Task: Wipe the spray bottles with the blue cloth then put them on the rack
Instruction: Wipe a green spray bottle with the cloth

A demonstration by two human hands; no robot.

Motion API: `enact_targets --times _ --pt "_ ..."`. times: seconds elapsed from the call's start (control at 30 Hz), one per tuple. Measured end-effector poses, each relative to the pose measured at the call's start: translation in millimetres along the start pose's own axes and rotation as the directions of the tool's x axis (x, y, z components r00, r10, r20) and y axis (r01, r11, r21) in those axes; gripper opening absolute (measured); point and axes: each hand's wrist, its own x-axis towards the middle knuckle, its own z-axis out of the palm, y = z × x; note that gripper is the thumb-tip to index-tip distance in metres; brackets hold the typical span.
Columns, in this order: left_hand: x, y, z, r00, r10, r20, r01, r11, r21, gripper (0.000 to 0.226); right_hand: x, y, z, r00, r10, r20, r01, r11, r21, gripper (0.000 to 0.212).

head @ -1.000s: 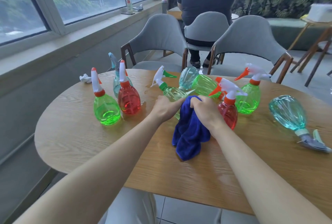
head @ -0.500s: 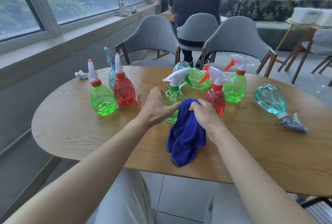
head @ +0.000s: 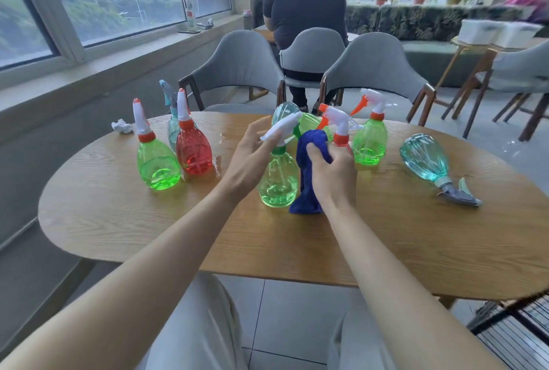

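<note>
Right hand (head: 332, 173) grips the blue cloth (head: 307, 159) with curled fingers, pressing it against the green spray bottle (head: 277, 185). Left hand (head: 252, 159) lightly pinches that bottle's white trigger head (fingers barely bent). The bottle stands upright mid-table (head: 118, 221). Judged light, smooth, probably slippery plastic: hold at the neck.

Green bottles (head: 157, 167): four on the table (head: 118, 221);
Red bottles (head: 193, 153): two on the table;
Teal bottles (head: 423, 159): three on the table;
Blue cloth (head: 306, 191): one, over the table;
Crumpled tissue (head: 121, 126): one, on the table's far left edge;
Grey chairs (head: 237, 64): four beyond the table
</note>
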Motion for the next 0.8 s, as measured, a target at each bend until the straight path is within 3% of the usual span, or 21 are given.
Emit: enact_targets --times 0.13,0.23,0.5,0.7,0.8 --pt "3 -1 9 0.998 0.011 -0.054 -0.008 0.999 0.045 0.037 -26 5 20 0.962 -0.194 0.19 0.206 0.977 -0.048 0.024" --pt "5 -3 14 0.997 0.025 -0.074 -0.018 0.995 0.096 0.038 -29 22 27 0.947 -0.197 0.256 0.205 0.979 -0.006 0.028" --pt "-1 -2 18 0.993 0.069 -0.1 -0.051 0.984 0.169 0.04 -17 26 22 0.969 -0.077 0.235 0.09 0.995 -0.045 0.017" --pt "-1 -1 16 0.994 0.037 -0.099 -0.021 0.988 0.154 0.039 -25 23 37 0.962 -0.254 0.095 0.26 0.964 -0.054 0.026" --pt "-4 -2 15 0.995 0.05 -0.09 -0.034 0.985 0.17 0.039 -17 35 32 0.983 -0.107 0.151 0.107 0.994 0.01 0.018"
